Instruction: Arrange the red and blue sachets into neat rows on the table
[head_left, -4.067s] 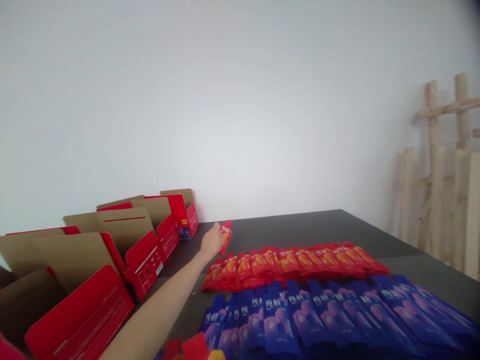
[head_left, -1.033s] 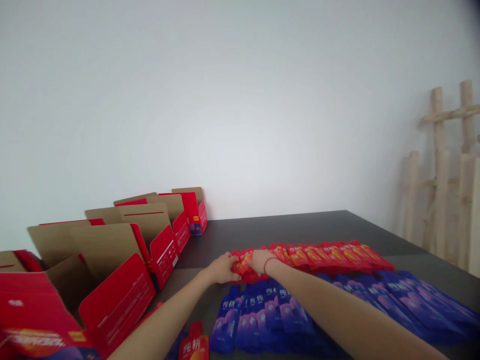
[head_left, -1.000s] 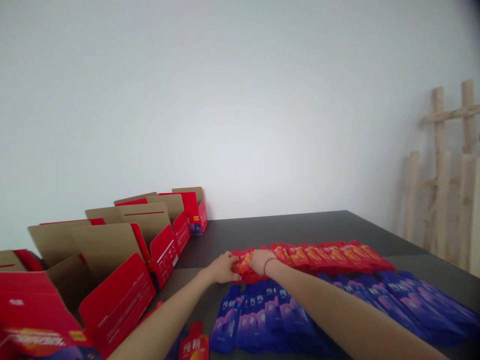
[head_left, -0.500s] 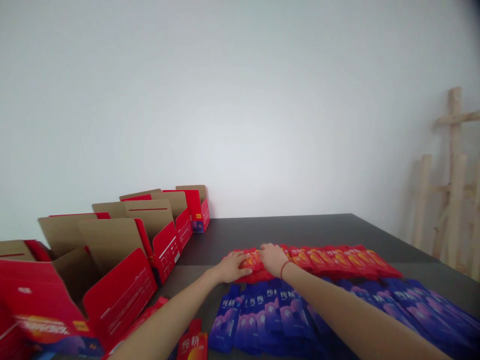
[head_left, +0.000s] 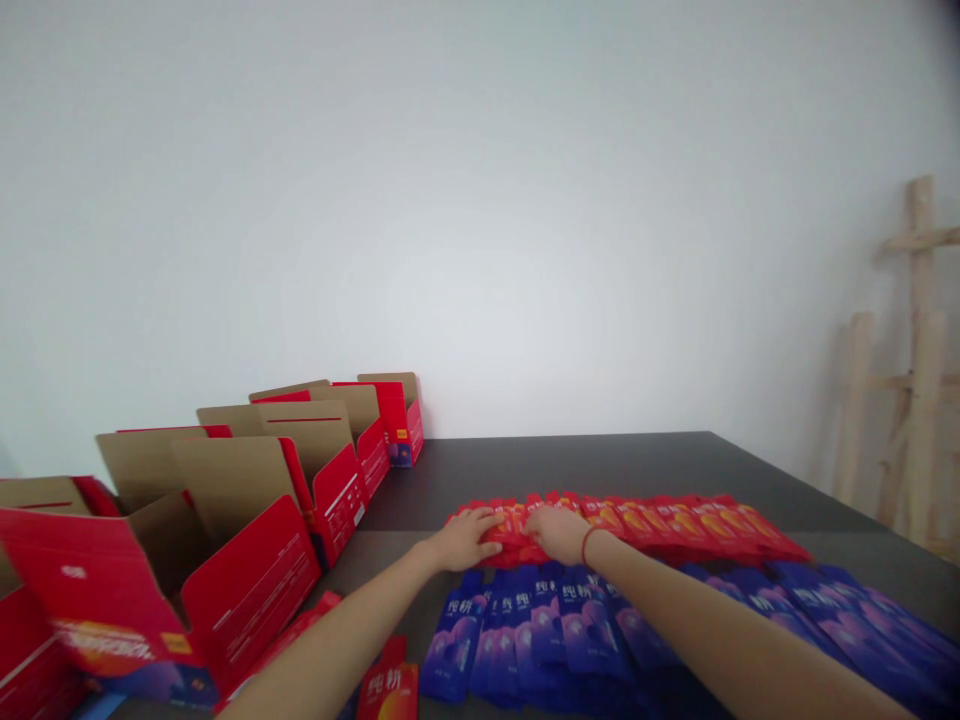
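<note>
A row of overlapping red sachets (head_left: 675, 520) with an orange print lies across the table. My left hand (head_left: 463, 540) rests at the row's left end, its thumb apart from the fingers. Just right of it, my right hand (head_left: 556, 533), with a red cord at the wrist, has its fingers bent and close together on the red sachets; the fingertips are partly hidden. Blue-purple sachets (head_left: 536, 635) lie in a nearer row, partly covered by my right forearm. A few separate red sachets (head_left: 388, 690) lie by my left forearm.
Open red cardboard boxes (head_left: 251, 570) with raised brown flaps stand in a line along the left side. The dark table (head_left: 585, 460) reaches back to a white wall (head_left: 480, 200). A pale wooden rack (head_left: 922, 380) stands beyond the table's right edge.
My right hand has moved slightly nearer and lower on the red sachets, its fingers now more bent. My left hand stays almost in place. The view has shifted slightly.
</note>
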